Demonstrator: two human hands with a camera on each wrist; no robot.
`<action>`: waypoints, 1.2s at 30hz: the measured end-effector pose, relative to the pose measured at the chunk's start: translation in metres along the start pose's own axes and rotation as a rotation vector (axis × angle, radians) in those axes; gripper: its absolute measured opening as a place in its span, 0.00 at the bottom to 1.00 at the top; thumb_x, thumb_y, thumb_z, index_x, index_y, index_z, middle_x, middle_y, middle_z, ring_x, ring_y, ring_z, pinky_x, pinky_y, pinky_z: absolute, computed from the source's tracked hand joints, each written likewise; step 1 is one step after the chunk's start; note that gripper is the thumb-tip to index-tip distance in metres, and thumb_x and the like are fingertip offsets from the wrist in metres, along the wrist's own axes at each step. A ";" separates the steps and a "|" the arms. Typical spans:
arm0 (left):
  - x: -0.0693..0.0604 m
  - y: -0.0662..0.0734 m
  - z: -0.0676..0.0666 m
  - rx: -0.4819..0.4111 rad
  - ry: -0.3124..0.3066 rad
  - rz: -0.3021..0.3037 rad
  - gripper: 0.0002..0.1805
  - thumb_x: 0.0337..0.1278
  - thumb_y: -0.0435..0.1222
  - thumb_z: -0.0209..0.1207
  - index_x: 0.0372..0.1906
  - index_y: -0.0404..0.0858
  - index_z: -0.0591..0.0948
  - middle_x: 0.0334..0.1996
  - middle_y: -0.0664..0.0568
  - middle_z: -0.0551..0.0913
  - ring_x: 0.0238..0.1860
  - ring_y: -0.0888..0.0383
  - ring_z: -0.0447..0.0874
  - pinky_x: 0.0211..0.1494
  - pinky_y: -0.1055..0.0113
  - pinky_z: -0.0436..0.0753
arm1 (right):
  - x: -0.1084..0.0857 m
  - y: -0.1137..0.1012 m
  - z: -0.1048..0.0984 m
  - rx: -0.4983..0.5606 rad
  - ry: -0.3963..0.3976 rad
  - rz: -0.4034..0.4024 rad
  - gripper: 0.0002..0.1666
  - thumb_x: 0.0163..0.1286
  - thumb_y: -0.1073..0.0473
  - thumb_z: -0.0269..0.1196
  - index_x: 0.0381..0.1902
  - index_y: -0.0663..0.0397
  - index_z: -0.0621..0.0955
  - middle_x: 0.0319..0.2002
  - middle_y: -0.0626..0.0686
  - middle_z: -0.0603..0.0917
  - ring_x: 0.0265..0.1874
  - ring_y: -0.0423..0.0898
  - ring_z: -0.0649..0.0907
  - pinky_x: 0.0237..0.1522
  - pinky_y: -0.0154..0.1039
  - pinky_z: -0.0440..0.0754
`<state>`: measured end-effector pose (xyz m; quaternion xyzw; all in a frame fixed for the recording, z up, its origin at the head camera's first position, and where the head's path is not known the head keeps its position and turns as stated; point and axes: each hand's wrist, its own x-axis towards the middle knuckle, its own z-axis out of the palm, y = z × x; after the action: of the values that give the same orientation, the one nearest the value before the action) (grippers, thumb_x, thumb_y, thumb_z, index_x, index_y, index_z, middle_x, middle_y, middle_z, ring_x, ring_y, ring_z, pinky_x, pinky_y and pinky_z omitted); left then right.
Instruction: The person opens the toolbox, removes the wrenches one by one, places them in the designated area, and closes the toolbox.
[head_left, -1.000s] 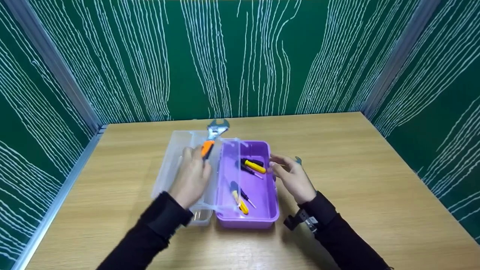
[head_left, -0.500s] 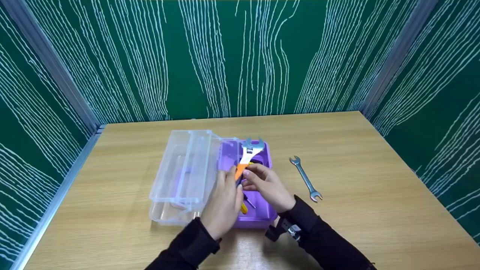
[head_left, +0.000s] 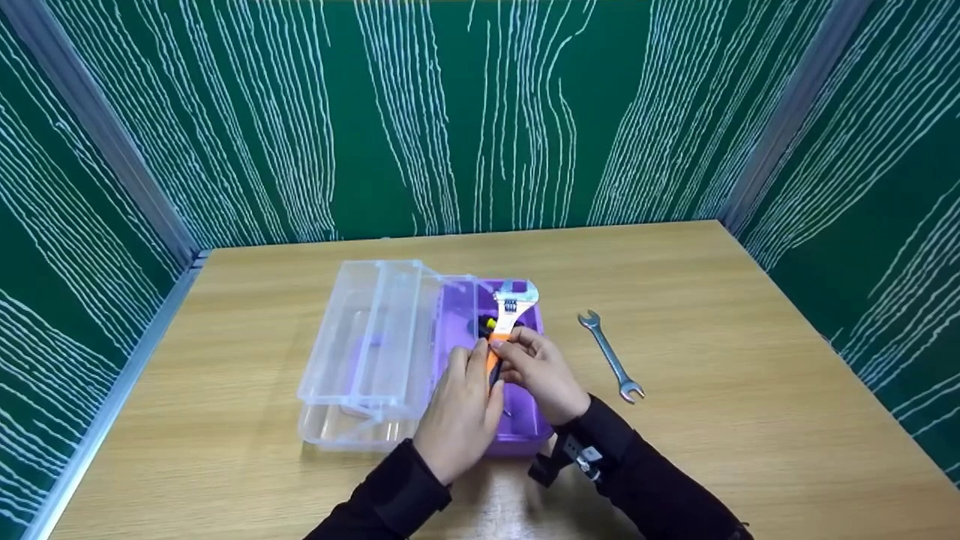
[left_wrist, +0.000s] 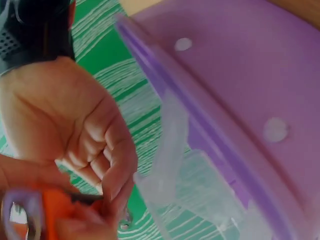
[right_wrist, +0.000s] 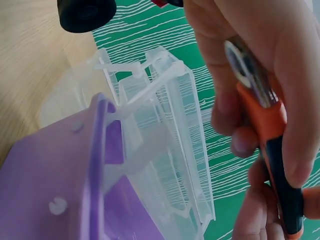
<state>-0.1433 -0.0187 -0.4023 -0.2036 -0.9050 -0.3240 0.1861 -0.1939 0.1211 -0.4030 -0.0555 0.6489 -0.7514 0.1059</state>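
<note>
Both hands hold an adjustable wrench [head_left: 513, 306] with an orange and black handle, its steel head pointing away from me. My left hand [head_left: 457, 420] grips the lower handle, while the fingers of my right hand [head_left: 544, 379] pinch it higher up, near the head. In the right wrist view the handle [right_wrist: 272, 145] runs between the fingers of both hands. The wrench is over a purple toolbox [head_left: 517, 448]. Inside the box, a yellow-and-black screwdriver [head_left: 491, 324] shows partly; the hands hide much of the contents.
Left of the purple box lies its clear plastic lid with compartments [head_left: 360, 337], swung open. A double open-ended wrench [head_left: 611, 356] lies on the wooden table [head_left: 712, 337] to the right. Green walls with white wavy lines enclose the table's back and sides.
My left hand has carried the adjustable wrench rightward from above the clear lid to over the purple box. My right hand has left the box's right side and taken hold of the handle.
</note>
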 end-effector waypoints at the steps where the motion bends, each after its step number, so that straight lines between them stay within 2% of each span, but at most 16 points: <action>1: 0.000 0.000 -0.002 -0.015 -0.017 -0.011 0.29 0.64 0.34 0.57 0.65 0.22 0.69 0.42 0.45 0.73 0.33 0.61 0.68 0.35 0.71 0.75 | 0.000 0.000 -0.002 -0.003 -0.003 0.004 0.08 0.72 0.63 0.55 0.44 0.64 0.75 0.33 0.45 0.85 0.29 0.37 0.82 0.35 0.29 0.82; 4: -0.001 0.000 -0.010 -0.049 -0.045 -0.028 0.30 0.65 0.36 0.57 0.66 0.24 0.68 0.43 0.44 0.75 0.33 0.61 0.70 0.35 0.71 0.76 | 0.000 -0.003 -0.008 -0.016 -0.004 0.016 0.08 0.73 0.63 0.53 0.44 0.64 0.74 0.32 0.45 0.83 0.28 0.37 0.80 0.34 0.28 0.81; 6: -0.002 -0.004 -0.017 -0.050 -0.010 -0.008 0.29 0.64 0.36 0.58 0.66 0.25 0.69 0.44 0.42 0.77 0.36 0.58 0.74 0.40 0.67 0.80 | 0.000 -0.005 -0.014 -0.035 0.004 0.023 0.08 0.74 0.63 0.52 0.44 0.64 0.74 0.30 0.44 0.81 0.27 0.37 0.78 0.33 0.28 0.78; 10: -0.002 -0.019 -0.039 -0.016 0.104 0.016 0.27 0.62 0.35 0.60 0.62 0.24 0.71 0.44 0.39 0.79 0.41 0.51 0.79 0.49 0.58 0.83 | 0.001 -0.009 -0.030 -0.067 0.046 0.031 0.07 0.75 0.63 0.51 0.43 0.61 0.74 0.27 0.44 0.77 0.25 0.37 0.75 0.30 0.28 0.74; 12: -0.002 -0.030 -0.052 0.003 0.136 -0.006 0.26 0.62 0.35 0.60 0.61 0.24 0.72 0.44 0.38 0.79 0.43 0.49 0.80 0.50 0.55 0.83 | 0.002 -0.011 -0.041 -0.069 0.074 0.024 0.07 0.75 0.63 0.50 0.42 0.59 0.75 0.28 0.44 0.77 0.26 0.37 0.76 0.31 0.29 0.75; 14: -0.003 -0.040 -0.065 0.021 0.139 -0.039 0.27 0.62 0.35 0.61 0.62 0.24 0.71 0.44 0.38 0.80 0.43 0.47 0.80 0.49 0.54 0.83 | 0.003 -0.011 -0.052 -0.067 0.098 0.011 0.07 0.76 0.64 0.49 0.40 0.57 0.75 0.28 0.44 0.77 0.26 0.36 0.76 0.31 0.29 0.77; 17: -0.005 -0.056 -0.083 0.039 0.123 -0.108 0.29 0.61 0.35 0.62 0.64 0.26 0.71 0.45 0.37 0.80 0.46 0.44 0.79 0.51 0.51 0.82 | 0.005 -0.012 -0.071 -0.075 0.124 -0.002 0.07 0.76 0.64 0.48 0.39 0.56 0.74 0.28 0.44 0.76 0.27 0.36 0.77 0.32 0.30 0.77; 20: -0.009 -0.070 -0.099 0.051 0.095 -0.188 0.29 0.61 0.36 0.61 0.65 0.28 0.70 0.50 0.35 0.79 0.54 0.40 0.75 0.58 0.46 0.78 | 0.007 -0.012 -0.090 -0.107 0.155 -0.007 0.07 0.77 0.63 0.48 0.39 0.53 0.73 0.28 0.44 0.74 0.26 0.36 0.75 0.30 0.30 0.75; 23: -0.010 -0.083 -0.113 0.054 0.051 -0.286 0.31 0.63 0.39 0.60 0.67 0.27 0.69 0.56 0.32 0.75 0.60 0.37 0.69 0.63 0.42 0.73 | 0.007 -0.011 -0.109 -0.164 0.179 -0.003 0.06 0.78 0.61 0.48 0.40 0.51 0.73 0.29 0.42 0.73 0.26 0.36 0.73 0.30 0.29 0.72; 26: -0.010 -0.097 -0.124 0.052 0.009 -0.368 0.32 0.65 0.40 0.57 0.68 0.26 0.66 0.61 0.29 0.70 0.64 0.34 0.65 0.67 0.39 0.68 | 0.007 -0.011 -0.127 -0.230 0.174 0.007 0.06 0.79 0.59 0.47 0.43 0.51 0.72 0.30 0.42 0.73 0.27 0.35 0.74 0.31 0.29 0.73; 31: -0.014 -0.122 -0.136 0.043 -0.036 -0.478 0.35 0.69 0.41 0.52 0.71 0.24 0.60 0.65 0.25 0.64 0.65 0.30 0.63 0.69 0.37 0.64 | 0.008 -0.008 -0.152 -0.337 0.144 0.014 0.11 0.80 0.57 0.43 0.48 0.60 0.67 0.31 0.45 0.72 0.29 0.38 0.79 0.33 0.33 0.80; 36: -0.018 -0.140 -0.137 0.006 -0.123 -0.553 0.34 0.72 0.42 0.47 0.72 0.23 0.56 0.62 0.27 0.69 0.59 0.33 0.73 0.62 0.40 0.73 | 0.009 -0.006 -0.173 -0.432 0.114 0.011 0.14 0.81 0.56 0.42 0.51 0.63 0.64 0.31 0.48 0.70 0.29 0.40 0.77 0.33 0.34 0.79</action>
<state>-0.1686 -0.2123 -0.3832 0.0323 -0.9367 -0.3469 0.0361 -0.2414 0.2864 -0.4237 -0.0307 0.8001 -0.5962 0.0588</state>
